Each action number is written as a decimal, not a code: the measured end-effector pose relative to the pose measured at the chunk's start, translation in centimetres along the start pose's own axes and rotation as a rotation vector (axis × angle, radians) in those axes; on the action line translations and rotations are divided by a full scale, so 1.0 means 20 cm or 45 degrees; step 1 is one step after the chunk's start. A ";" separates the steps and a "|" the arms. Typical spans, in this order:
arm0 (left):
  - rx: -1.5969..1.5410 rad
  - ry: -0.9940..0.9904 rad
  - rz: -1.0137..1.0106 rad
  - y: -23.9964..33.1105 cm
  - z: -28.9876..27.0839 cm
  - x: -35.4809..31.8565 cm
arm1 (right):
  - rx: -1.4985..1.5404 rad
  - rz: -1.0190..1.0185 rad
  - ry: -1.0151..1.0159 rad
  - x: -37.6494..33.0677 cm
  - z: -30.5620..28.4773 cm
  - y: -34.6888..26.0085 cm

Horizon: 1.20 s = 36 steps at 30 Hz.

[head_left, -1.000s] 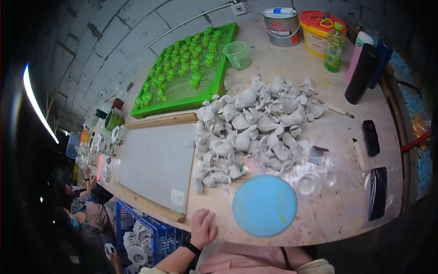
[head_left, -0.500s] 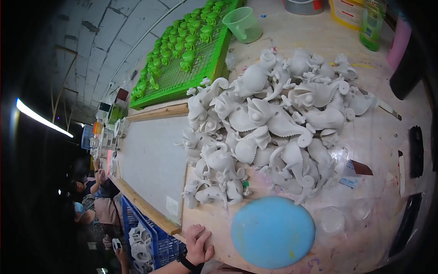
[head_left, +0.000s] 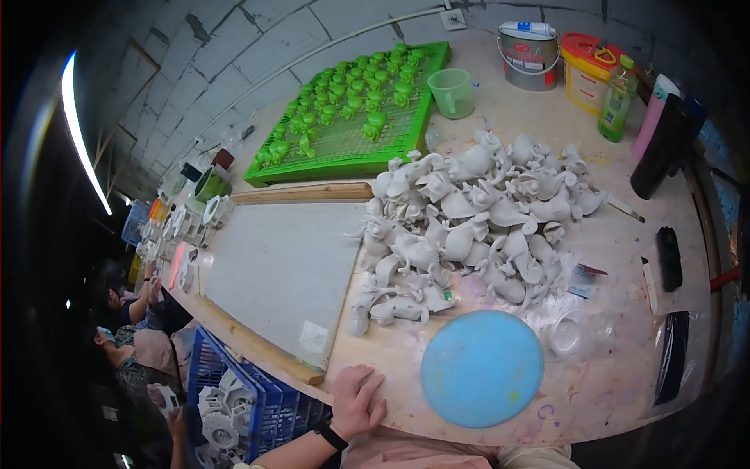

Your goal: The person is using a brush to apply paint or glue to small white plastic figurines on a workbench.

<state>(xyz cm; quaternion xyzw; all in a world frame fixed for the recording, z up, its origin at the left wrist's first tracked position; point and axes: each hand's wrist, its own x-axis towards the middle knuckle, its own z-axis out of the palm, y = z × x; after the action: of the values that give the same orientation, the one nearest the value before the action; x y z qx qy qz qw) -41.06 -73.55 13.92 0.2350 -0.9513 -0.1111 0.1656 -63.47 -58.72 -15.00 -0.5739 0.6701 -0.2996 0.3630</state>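
Observation:
My left hand [head_left: 358, 400] rests at the table's near edge, a black band [head_left: 332, 434] around its wrist. Its fingers bend loosely downward, the thumb stands apart, and nothing shows in it. Closest to it are a round light-blue disc [head_left: 482, 369] on its right and the framed white board [head_left: 281, 258] on its left. Beyond the disc lies a heap of white chameleon-like figurines [head_left: 469, 227], several with curled tails. My right hand is out of the picture.
Bright green figurines [head_left: 355, 94] stand on a green mesh rack [head_left: 336, 144] at the back. Near it are a green cup [head_left: 451, 94], buckets [head_left: 528, 59] and a bottle [head_left: 619, 102]. A blue crate [head_left: 273, 418] holds white parts below left. People [head_left: 141, 344] sit further left.
The view has tilted up and turned, so the back wall and whole buckets now show. My left hand stays at the table edge; the figurines and disc look undisturbed.

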 end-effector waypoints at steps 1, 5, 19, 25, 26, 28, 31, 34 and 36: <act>0.005 -0.002 0.008 0.01 -0.01 -0.01 | -0.028 -0.017 0.016 0.01 0.02 -0.01; -0.039 0.055 0.034 0.01 -0.03 -0.03 | -0.127 -0.032 0.037 -0.09 0.14 -0.05; -0.687 -0.169 -0.583 -0.29 0.12 -0.96 | -0.072 1.221 0.736 -1.52 0.13 -0.30; -0.617 -0.467 -0.923 -0.37 0.25 -1.22 | 1.357 1.890 0.480 -1.62 0.26 -0.77; -0.599 -0.504 -0.933 -0.38 0.22 -1.23 | 1.328 1.858 0.367 -1.56 0.17 -0.90; -0.593 -0.597 -0.918 -0.39 0.21 -1.19 | 1.271 1.805 0.193 -1.58 0.16 -0.91; -0.577 -0.730 -0.917 -0.40 0.18 -1.18 | 1.178 1.713 -0.090 -1.61 0.17 -0.90; -0.564 -0.845 -0.902 -0.44 0.16 -1.15 | 1.077 1.590 -0.352 -1.62 0.19 -0.86; -0.562 -0.917 -0.879 -0.46 0.16 -1.13 | 1.002 1.502 -0.508 -1.64 0.20 -0.83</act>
<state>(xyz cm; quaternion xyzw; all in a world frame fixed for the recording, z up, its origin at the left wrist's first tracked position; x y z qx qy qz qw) -19.59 -70.24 2.31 0.4405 -0.7695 -0.4294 -0.1716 -48.39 -28.89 1.03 0.0113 0.6316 -0.1629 0.7579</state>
